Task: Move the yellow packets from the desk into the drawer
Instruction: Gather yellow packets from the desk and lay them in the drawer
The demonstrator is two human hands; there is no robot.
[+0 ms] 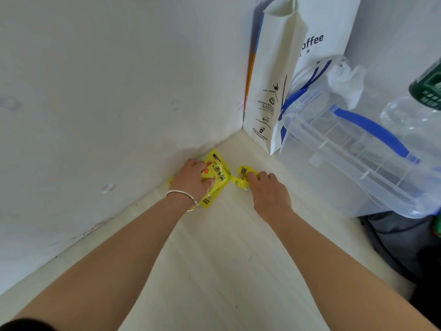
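The pale wooden desk fills the lower frame, running up to a white wall. At its right end sits the clear storage box, lid on, blue handle folded across the top; ribbed dividers show through the lid, but what lies inside cannot be made out. Touching the box's left corner stands a tall white paper bag, upright against the wall, mouth out of view, contents unseen. Above the box to the right there is crumpled clear plastic and a dark green object at the frame edge. Both arms are out. Left of the box, the person's right hand lies knuckles up, fingertips curled onto a small yellow packet on the desk. Further left of the box, the left hand grips the yellow packets, a bunch clamped under curled fingers and thumb, down on the desktop by the wall. A silver bracelet circles that wrist.
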